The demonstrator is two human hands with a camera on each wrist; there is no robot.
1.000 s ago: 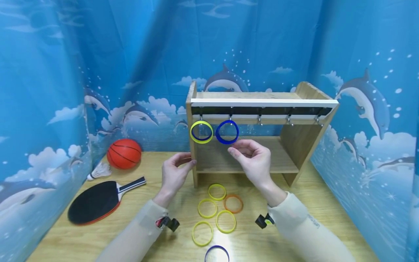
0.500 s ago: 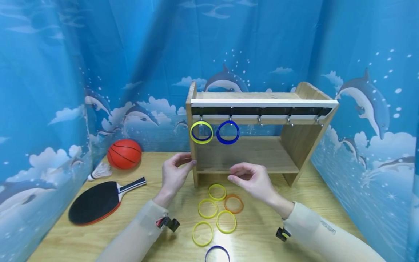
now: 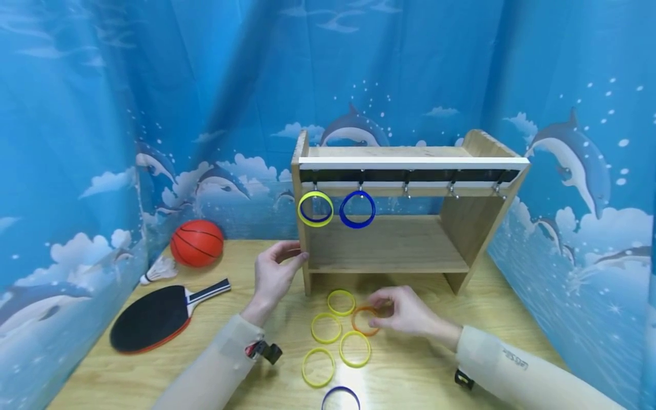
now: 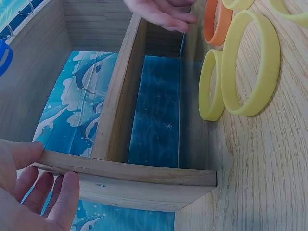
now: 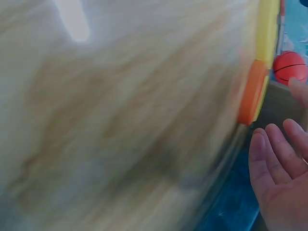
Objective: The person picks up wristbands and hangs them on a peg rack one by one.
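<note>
At the left end of the wooden shelf [image 3: 379, 245], the person's left hand [image 3: 274, 270] is pinching the side panel [image 4: 130, 172] between thumb and fingers. The right hand [image 3: 405, 310] is holding its thumb and fingers apart at the orange ring [image 5: 253, 92]; I'm not seeing clearly whether they are touching it. That ring is lying on the table [image 3: 420, 370], right of 4 yellow rings [image 4: 272, 57]. Above, a yellow ring [image 3: 316, 224] and blue rings [image 3: 357, 225] are hanging from the 2 leftmost of 5 hooks [image 3: 407, 188].
</note>
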